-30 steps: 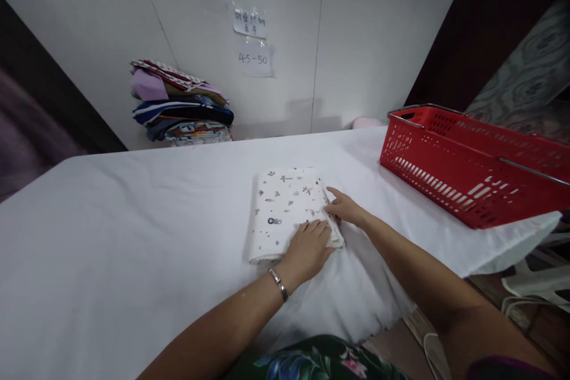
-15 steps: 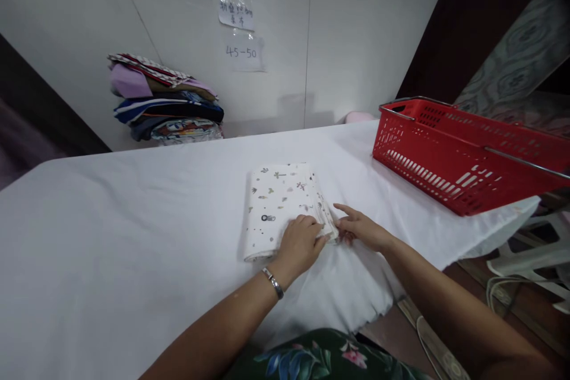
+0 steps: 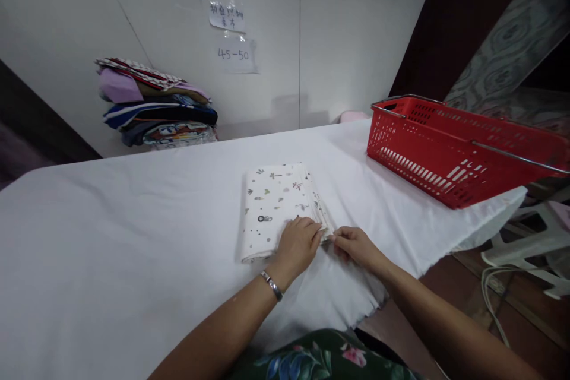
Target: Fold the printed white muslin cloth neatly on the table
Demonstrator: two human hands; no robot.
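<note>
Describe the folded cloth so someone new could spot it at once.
Start at the white tablecloth, with the red plastic shopping basket at its right end. Left of that basket lies the folded white cloth. Unlike the plain tablecloth beneath it and the colorful stacked fabrics by the wall, it carries a scattered print with small palm trees.

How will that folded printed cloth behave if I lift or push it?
Lifted, the folded cloth may flop open, since separate layers show along its right side. Pushed, it likely won't roll, lying flat on the white table covering.
</note>
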